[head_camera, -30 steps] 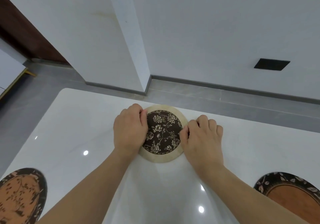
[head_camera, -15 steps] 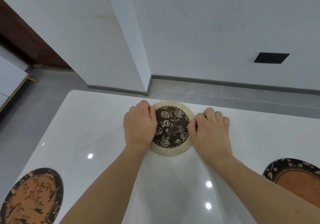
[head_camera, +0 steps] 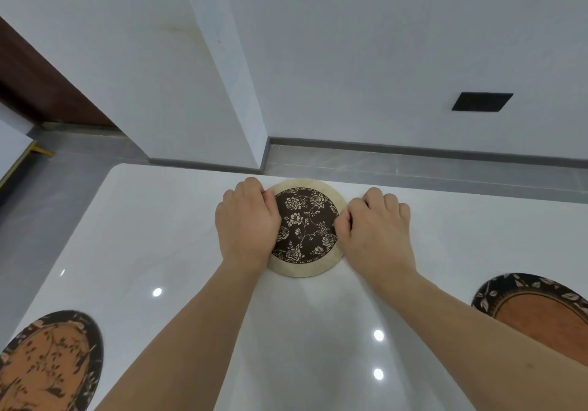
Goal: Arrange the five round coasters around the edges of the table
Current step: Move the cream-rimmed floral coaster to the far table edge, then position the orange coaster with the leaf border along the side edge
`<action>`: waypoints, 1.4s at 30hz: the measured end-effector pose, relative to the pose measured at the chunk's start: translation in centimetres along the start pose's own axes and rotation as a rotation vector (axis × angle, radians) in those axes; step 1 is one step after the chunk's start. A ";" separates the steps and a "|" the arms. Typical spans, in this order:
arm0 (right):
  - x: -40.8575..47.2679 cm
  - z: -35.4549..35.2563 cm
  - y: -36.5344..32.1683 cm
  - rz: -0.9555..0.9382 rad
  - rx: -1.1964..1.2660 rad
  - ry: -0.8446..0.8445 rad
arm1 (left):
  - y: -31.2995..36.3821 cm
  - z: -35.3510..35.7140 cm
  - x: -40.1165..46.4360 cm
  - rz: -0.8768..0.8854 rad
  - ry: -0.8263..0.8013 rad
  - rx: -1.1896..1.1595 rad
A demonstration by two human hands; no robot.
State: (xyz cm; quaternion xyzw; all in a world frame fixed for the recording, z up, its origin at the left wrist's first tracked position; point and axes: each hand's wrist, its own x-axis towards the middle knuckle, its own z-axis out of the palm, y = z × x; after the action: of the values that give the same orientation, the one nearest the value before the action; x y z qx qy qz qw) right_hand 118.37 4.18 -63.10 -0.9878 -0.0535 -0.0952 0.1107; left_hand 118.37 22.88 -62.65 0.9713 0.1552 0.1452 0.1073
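A round cream coaster [head_camera: 306, 229] with a dark brown rose pattern lies flat at the far edge of the white table [head_camera: 152, 226]. My left hand [head_camera: 246, 223] grips its left rim and my right hand [head_camera: 375, 229] grips its right rim, fingers curled. An orange coaster with a dark floral border [head_camera: 47, 363] lies at the table's left edge. Another orange coaster with a leaf-patterned dark border [head_camera: 537, 309] lies at the right edge, partly cut off by the frame and my forearm.
Beyond the table's far edge runs a grey floor strip [head_camera: 413, 169] and a white wall with a projecting corner [head_camera: 241, 92]. A dark rectangular plate [head_camera: 482, 101] is set in the wall. A brown door panel [head_camera: 38, 89] stands at far left.
Both hands have slid the cream coaster away from me, so it now lies right at the table's far edge. The view has shifted forward with them.
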 end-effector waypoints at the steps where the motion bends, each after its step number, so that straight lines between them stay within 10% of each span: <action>1: 0.0 0.0 0.1 -0.004 0.006 0.006 | 0.1 0.0 0.0 0.001 0.014 0.022; 12: -0.6 -5.1 5.3 0.138 0.590 -0.115 | 1.9 -2.4 -0.8 0.050 0.138 0.187; 16: -4.2 -8.8 13.7 0.062 0.458 -0.026 | 9.6 -3.9 -5.1 0.123 0.137 0.123; 22: -11.4 -11.4 24.1 0.172 0.264 -0.155 | 21.6 -3.6 -15.3 0.146 -0.386 -0.180; 30: -16.0 -10.4 27.5 0.028 0.055 -0.073 | 24.7 -0.4 -23.7 0.012 -0.096 -0.033; 42: -15.6 -10.2 27.9 -0.009 0.126 -0.068 | 24.9 -0.4 -23.6 0.024 -0.088 -0.091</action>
State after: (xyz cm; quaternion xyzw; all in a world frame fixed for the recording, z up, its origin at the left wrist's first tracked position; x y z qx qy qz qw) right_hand 104.91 -26.52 -62.29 -0.9813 -0.0677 -0.0588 0.1704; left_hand 103.48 -8.05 -61.80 0.9726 0.1316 0.1105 0.1564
